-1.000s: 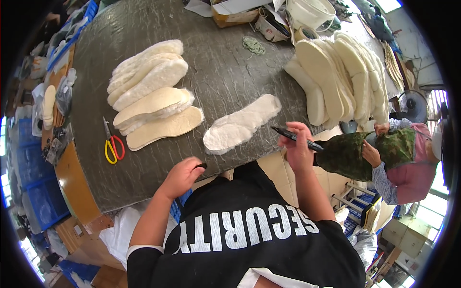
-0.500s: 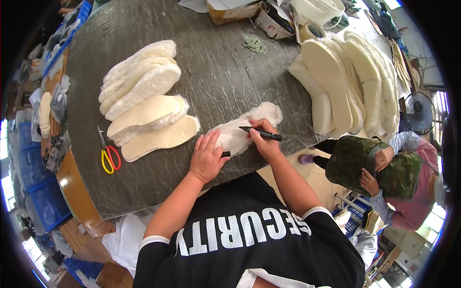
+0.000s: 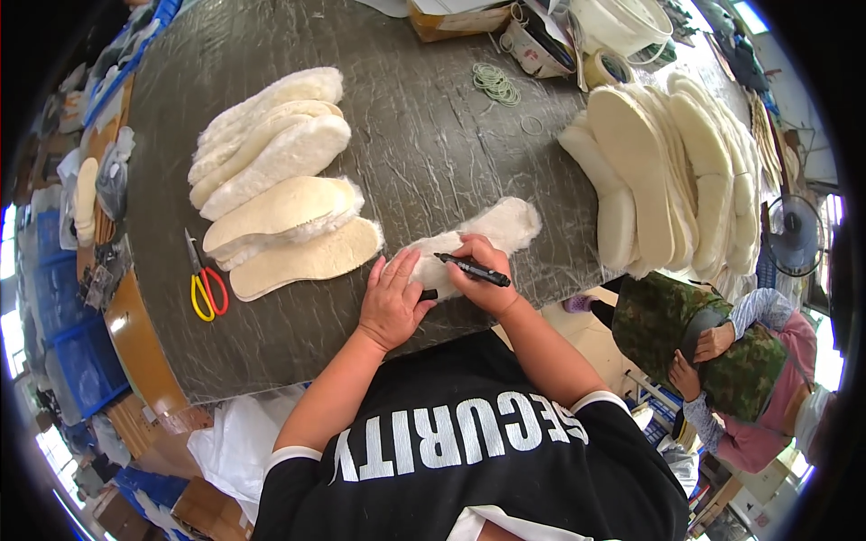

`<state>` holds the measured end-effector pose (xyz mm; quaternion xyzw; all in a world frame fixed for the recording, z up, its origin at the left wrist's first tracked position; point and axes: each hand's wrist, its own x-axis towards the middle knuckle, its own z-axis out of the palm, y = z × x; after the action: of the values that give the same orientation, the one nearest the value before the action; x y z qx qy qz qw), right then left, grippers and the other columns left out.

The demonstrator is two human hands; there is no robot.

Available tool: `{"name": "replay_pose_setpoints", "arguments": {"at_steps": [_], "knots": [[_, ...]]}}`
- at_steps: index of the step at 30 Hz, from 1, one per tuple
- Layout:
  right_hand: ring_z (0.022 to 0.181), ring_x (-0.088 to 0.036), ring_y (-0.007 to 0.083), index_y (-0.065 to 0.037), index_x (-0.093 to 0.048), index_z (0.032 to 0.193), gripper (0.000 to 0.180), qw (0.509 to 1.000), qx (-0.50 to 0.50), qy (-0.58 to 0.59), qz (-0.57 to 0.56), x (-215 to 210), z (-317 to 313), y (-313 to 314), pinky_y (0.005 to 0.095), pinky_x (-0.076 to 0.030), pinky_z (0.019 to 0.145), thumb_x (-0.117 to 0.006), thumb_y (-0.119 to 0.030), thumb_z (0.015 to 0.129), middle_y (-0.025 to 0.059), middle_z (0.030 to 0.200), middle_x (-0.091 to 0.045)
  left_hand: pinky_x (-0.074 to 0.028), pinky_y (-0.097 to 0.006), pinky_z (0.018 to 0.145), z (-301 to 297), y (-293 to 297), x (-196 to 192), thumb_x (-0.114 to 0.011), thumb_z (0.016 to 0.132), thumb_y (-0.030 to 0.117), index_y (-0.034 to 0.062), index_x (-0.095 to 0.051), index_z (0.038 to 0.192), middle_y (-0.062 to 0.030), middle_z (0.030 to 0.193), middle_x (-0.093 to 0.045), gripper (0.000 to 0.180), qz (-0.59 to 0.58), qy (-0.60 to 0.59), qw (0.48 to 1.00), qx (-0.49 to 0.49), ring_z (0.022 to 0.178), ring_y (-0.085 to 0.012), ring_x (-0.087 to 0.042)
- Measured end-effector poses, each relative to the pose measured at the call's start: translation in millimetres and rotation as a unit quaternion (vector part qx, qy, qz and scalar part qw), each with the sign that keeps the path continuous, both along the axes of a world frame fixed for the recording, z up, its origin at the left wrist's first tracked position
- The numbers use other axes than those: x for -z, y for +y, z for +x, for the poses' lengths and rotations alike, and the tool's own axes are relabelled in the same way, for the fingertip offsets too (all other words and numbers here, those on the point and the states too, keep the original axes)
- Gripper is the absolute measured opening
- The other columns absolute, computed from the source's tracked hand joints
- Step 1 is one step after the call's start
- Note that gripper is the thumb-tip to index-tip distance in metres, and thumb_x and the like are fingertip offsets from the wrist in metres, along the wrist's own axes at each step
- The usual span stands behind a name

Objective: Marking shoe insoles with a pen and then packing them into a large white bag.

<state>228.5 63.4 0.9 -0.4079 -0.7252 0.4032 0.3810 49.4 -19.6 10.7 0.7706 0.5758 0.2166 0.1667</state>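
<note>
A fluffy white fleece insole (image 3: 507, 224) lies fleece side up near the table's front edge. My left hand (image 3: 390, 302) presses on its left end with fingers stretched over the pile. A black marker cap (image 3: 428, 295) sticks out beside that hand's thumb, held against the palm side. My right hand (image 3: 484, 278) grips an uncapped black marker (image 3: 480, 270) like a pen, its tip pointing left at the middle of the insole. Whether the tip touches the fleece is hard to tell. Several cream insoles (image 3: 302, 259) lie overlapping in a row to the left.
Scissors (image 3: 207, 284) with red and yellow handles lie at the left. Thick stacks of insoles (image 3: 636, 171) stand at the right. Farther back are green rubber bands (image 3: 496, 83), a tape roll (image 3: 606, 68) and a white bucket (image 3: 622, 27). A person (image 3: 767, 361) stands beyond the right edge.
My right hand and the marker have moved slightly left along the insole, toward my left hand. The whole view has shifted a little. The left hand stays pressed on the insole.
</note>
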Motion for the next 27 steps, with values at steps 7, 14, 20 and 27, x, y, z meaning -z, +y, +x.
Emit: {"name": "replay_pose_setpoints", "arguments": {"at_steps": [7,14,20,27], "knots": [[0.082,-0.057,0.0309,-0.006,-0.059,0.080,0.020,1.000,0.006,-0.003,0.029,-1.0,-6.2,1.1,0.0381,-0.048,0.074,-0.073,-0.005,0.066,0.0105,0.077,-0.061,-0.027,-0.050,0.103,0.0,2.6,-3.0,-0.066,0.075,0.028,0.0057,-0.055,0.080,-0.0171,0.134,-0.045,0.026,0.007,0.003,1.000,-0.001,0.126,-0.0312,-0.040],[0.082,-0.058,0.0308,-0.007,-0.059,0.080,0.019,1.000,0.005,-0.028,0.000,2.0,-5.1,-9.1,0.0387,-0.047,0.077,-0.071,-0.006,0.065,0.0089,0.077,-0.062,-0.028,-0.049,0.103,1.0,-6.3,5.9,-0.065,0.076,0.030,0.0056,-0.056,0.081,-0.0178,0.133,-0.045,0.026,0.019,0.009,1.000,0.005,0.127,-0.0309,-0.040],[0.075,-0.057,0.0261,-0.005,-0.057,0.083,0.020,0.999,0.002,0.014,0.048,1.8,-5.2,-6.2,0.0344,-0.047,0.070,-0.069,-0.002,0.067,0.0095,0.077,-0.058,-0.028,-0.051,0.103,-0.8,-2.7,12.4,-0.065,0.075,0.028,0.0042,-0.056,0.084,-0.0192,0.132,-0.046,0.027,0.030,-0.003,1.000,0.003,0.125,-0.0332,-0.040],[0.067,-0.057,0.0187,-0.003,-0.058,0.081,0.017,0.999,0.030,-0.021,-0.036,-3.1,-3.8,-5.7,0.0288,-0.047,0.059,-0.071,-0.006,0.070,0.0101,0.079,-0.057,-0.028,-0.050,0.103,-1.7,2.6,3.1,-0.066,0.075,0.026,0.0044,-0.055,0.083,-0.0184,0.132,-0.046,0.026,0.031,-0.008,0.999,0.003,0.126,-0.0317,-0.040]]}}
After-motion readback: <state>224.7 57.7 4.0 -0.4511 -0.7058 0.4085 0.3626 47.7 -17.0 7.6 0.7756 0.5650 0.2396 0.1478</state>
